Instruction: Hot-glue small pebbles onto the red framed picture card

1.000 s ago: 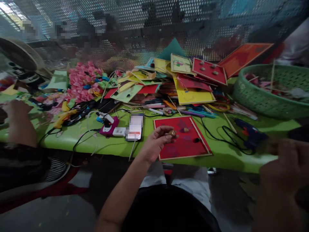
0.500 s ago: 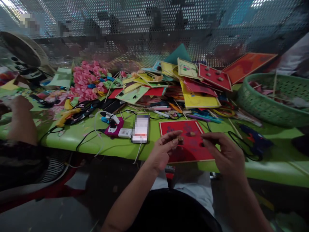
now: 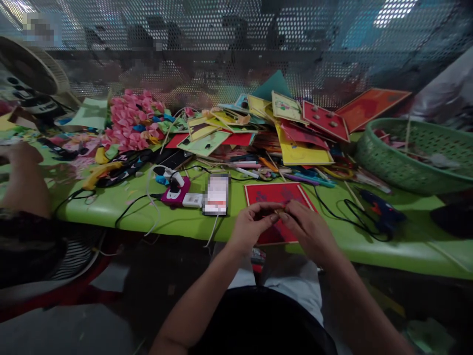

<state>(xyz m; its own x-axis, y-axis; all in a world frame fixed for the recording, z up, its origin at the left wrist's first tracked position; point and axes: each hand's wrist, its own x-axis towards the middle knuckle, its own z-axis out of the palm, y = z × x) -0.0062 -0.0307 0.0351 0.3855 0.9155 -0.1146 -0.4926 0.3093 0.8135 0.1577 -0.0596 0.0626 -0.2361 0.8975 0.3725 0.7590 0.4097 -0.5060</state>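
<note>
My left hand [image 3: 253,224] and my right hand [image 3: 308,229] meet fingertip to fingertip over the near edge of a red card [image 3: 275,195] on the green table [image 3: 185,224]. Both pinch a small brownish piece [image 3: 277,211] between them; it is too small to name. The card has a pale border and faint dark shapes on it, and my hands cover its lower half. A blue glue gun [image 3: 382,212] with a black cord lies to the right of my right hand.
A phone [image 3: 216,194] and a magenta plug block [image 3: 176,191] lie left of the card. Behind it is a heap of coloured cards [image 3: 291,133] and pink paper flowers [image 3: 135,118]. A green basket [image 3: 414,155] stands at right. Another person's arm [image 3: 22,182] rests at far left.
My right hand came in from the lower right and joined my left hand over the red card. My left hand stayed put, still pinching the small piece.
</note>
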